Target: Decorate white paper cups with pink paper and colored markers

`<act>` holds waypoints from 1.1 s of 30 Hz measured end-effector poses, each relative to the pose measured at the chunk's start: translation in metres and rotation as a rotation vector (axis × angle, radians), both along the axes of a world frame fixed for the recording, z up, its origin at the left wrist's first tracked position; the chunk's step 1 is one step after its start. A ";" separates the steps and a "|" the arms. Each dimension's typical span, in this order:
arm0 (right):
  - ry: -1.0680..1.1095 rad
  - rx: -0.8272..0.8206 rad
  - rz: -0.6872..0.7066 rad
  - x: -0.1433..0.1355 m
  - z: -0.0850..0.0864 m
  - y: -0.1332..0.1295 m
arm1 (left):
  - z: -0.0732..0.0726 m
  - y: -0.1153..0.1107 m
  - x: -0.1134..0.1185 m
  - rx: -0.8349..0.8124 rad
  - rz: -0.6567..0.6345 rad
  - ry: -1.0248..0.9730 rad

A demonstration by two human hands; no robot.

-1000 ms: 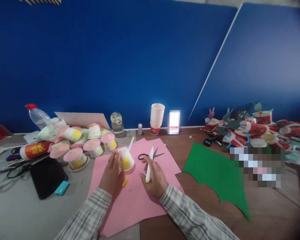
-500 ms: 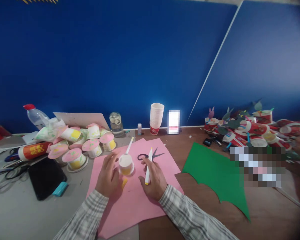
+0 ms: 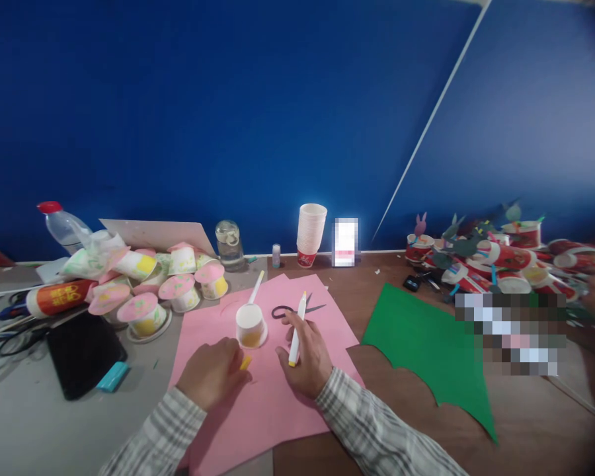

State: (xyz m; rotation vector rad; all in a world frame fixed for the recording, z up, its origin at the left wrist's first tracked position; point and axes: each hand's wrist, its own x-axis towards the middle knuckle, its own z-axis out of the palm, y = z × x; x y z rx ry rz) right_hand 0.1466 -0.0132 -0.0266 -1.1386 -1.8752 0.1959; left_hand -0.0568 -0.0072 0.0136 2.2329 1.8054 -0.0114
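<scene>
My left hand (image 3: 217, 373) rests low over the pink paper (image 3: 277, 410), its fingers closed around a small yellow marker cap (image 3: 246, 362). In my right hand (image 3: 307, 357) is a white marker (image 3: 297, 334), held slanted with its yellow nib upward and a yellow end below. Between the hands, a white paper cup (image 3: 250, 324) with a yellow patch on its side stands upright on the paper. Behind the cup lies a white stick (image 3: 256, 285). Black scissors (image 3: 300, 309) lie just beyond my right hand, partly hidden by it.
Several decorated cups (image 3: 146, 314) crowd the left, near a black tablet-like object (image 3: 85, 357) and a blue marker cap (image 3: 113, 376). A cup stack (image 3: 312, 231) and glass jar (image 3: 229, 246) stand behind. Cut green paper (image 3: 429, 350) and a pile of red cups (image 3: 506, 254) lie right, near another person's hand.
My left hand has moved from beside the paper cup down toward me and closed on the yellow cap. My right hand still holds the marker in nearly the same place.
</scene>
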 end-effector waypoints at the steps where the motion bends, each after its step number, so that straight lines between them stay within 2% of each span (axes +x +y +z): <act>1: -0.003 0.000 0.002 0.000 0.000 0.000 | -0.002 -0.001 0.002 0.004 -0.001 0.009; 3: 0.005 0.008 0.009 0.000 0.000 0.000 | -0.005 -0.001 0.003 0.002 -0.008 -0.023; 5: 0.030 0.034 0.027 0.000 0.001 -0.001 | -0.002 -0.002 -0.001 -0.039 -0.039 -0.157; 8: 0.082 0.094 0.068 0.001 0.005 -0.006 | 0.009 -0.002 -0.010 -0.134 -0.119 -0.601; 11: 0.126 0.164 0.150 0.003 0.010 -0.012 | 0.020 -0.002 -0.015 -0.128 -0.098 -1.054; 13: 0.143 0.204 0.239 0.004 0.014 -0.016 | 0.022 -0.002 -0.015 -0.179 -0.075 -1.230; 17: 0.148 0.259 0.354 0.004 0.021 -0.023 | 0.019 -0.004 -0.012 -0.316 -0.081 -1.357; 24: 0.273 0.201 0.347 -0.003 0.022 -0.034 | 0.011 -0.006 -0.009 -0.418 -0.093 -1.473; 27: 0.183 0.280 0.327 -0.004 0.023 -0.034 | 0.010 -0.006 -0.005 -0.332 -0.017 -1.623; 30: 0.058 0.364 0.357 -0.005 0.027 -0.035 | 0.011 -0.004 -0.002 -0.136 0.112 -1.807; 33: -0.017 0.386 0.386 -0.008 0.033 -0.037 | 0.011 -0.001 -0.002 -0.041 0.217 -1.856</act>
